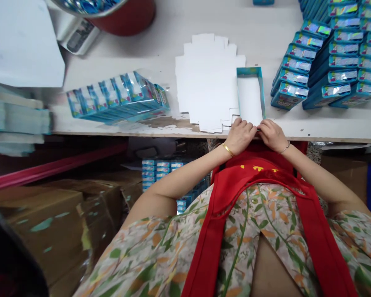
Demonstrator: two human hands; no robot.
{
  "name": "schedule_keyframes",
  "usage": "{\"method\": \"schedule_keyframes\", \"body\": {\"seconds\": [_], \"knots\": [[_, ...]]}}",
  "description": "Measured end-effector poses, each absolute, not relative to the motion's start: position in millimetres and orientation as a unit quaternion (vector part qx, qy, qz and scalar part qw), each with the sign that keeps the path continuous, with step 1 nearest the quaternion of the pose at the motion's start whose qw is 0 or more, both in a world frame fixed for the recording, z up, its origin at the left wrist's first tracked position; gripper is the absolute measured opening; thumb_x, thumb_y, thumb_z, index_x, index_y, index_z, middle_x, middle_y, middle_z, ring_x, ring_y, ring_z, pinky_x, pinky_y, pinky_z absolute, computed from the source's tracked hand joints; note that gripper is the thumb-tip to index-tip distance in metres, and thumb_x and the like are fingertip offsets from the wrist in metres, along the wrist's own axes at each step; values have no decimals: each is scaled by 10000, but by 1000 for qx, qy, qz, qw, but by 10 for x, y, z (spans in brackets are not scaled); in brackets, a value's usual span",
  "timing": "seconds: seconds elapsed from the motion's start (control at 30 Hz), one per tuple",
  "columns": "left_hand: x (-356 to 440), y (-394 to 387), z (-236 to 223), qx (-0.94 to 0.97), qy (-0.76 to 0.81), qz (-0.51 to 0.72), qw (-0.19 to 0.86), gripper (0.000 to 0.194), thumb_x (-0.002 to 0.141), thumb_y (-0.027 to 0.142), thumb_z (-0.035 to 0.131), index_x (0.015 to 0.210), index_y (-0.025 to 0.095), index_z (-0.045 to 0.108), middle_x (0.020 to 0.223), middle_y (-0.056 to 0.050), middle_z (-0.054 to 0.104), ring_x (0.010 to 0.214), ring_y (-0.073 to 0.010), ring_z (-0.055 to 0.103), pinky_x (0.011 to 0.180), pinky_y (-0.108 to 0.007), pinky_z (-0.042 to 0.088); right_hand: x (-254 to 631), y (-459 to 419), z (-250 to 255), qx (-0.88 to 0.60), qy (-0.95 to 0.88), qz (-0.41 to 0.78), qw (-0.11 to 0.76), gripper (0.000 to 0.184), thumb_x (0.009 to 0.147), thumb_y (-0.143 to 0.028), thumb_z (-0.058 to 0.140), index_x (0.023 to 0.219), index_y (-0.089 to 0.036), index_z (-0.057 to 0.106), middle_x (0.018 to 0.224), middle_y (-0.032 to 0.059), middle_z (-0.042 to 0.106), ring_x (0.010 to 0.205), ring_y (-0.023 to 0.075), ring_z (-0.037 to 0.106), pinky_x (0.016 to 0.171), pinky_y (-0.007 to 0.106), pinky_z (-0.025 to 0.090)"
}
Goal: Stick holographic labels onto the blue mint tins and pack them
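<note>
A shallow blue cardboard box tray (250, 99) with a white inside lies at the front of the table. Its two long sides and far side stand upright. My left hand (241, 135) grips its near edge at the left corner, fingers curled. Beside it, my right hand (271, 134) closes on the same near edge at the right corner, and the two hands almost touch. The folded part between the fingers is mostly hidden. Just left of the tray, flat white die-cut card blanks (208, 82) lie in a stack, partly under the tray's left side.
Blue packs stand in rows (343, 62) at the right. A wrapped row of blue packs (117, 97) lies left of the blanks. Farther back are a red bowl (126, 18) and a device with a display (80, 37). Brown cartons (43, 222) stand below the table edge at left.
</note>
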State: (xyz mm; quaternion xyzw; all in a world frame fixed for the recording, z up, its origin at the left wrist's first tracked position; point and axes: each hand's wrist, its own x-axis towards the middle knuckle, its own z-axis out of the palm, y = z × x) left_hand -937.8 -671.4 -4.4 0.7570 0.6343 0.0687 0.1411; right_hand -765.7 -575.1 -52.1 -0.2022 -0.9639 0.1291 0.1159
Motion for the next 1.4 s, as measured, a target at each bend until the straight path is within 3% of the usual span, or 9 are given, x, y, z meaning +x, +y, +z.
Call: {"method": "schedule_keyframes", "body": {"seconds": [0.2,0.3,0.4,0.47,0.6,0.7,0.8,0.93,1.4], "knots": [[-9372,-6427,195,730,642,-20,233,343,949,122,408,1219,58,610,1036,-191,756,1028,-335,718,979,-496,413,-7616,-5735,-509,-201,-925,281,155,145,926,-197,480,1057,-188,540,1133,156,615,1048,266,556,913,438,498],[-9422,-6230,249,723,623,-73,288,333,921,220,522,1193,81,654,1083,-180,768,1090,-337,713,1038,-489,389,-7576,-5694,-485,-223,-886,357,193,487,849,-255,577,1307,-183,428,1516,213,405,1222,289,525,958,472,512],[-9449,-6112,254,732,586,-109,329,278,853,211,608,1104,166,717,1103,-94,784,1108,-285,713,1079,-443,395,-7600,-5661,-467,-275,-848,420,172,777,828,-285,563,1523,-162,238,1624,226,258,1003,223,609,854,422,565],[-9460,-6126,276,741,576,-124,324,281,825,210,637,1091,191,727,1106,-69,787,1087,-270,720,1023,-392,453,-7671,-5674,-457,-342,-827,415,165,789,850,-265,512,1567,-135,211,1591,235,327,899,193,627,848,414,582],[-9542,-6235,442,769,565,-81,288,252,889,254,575,1091,205,717,1043,-81,789,975,-260,740,799,-321,532,-7858,-5788,-364,-422,-831,338,129,676,872,-190,444,1531,-62,365,1411,238,573,1164,288,631,1025,476,540],[-9605,-6058,581,779,575,125,216,336,962,332,509,1236,200,652,1143,-104,758,1066,-252,710,939,-369,540,-7878,-5940,-217,-430,-843,319,57,687,869,-142,420,1552,-85,374,1331,199,664,1146,303,668,1012,488,552],[-9557,-5577,576,780,565,235,127,876,807,629,708,1512,192,427,1584,-203,443,1497,-404,371,1225,-576,300,-7719,-6137,-89,-433,-847,306,40,696,866,-130,426,1557,-70,373,1332,192,679,1129,296,689,1010,458,565],[-9364,-5002,387,788,586,120,148,1359,554,682,878,1627,180,209,1718,-232,61,1567,-534,2,1226,-729,8,-7290,-6421,-52,-457,-839,290,50,678,869,-140,411,1545,-88,408,1380,189,656,1094,298,707,956,464,593],[-8946,-5318,176,729,662,122,126,1034,750,353,815,1604,219,247,1694,-230,165,1521,-575,166,1120,-813,279,-6537,-6886,-135,-589,-754,262,126,668,920,-238,377,1565,-64,365,1234,207,721,1028,302,728,918,456,603]]}}
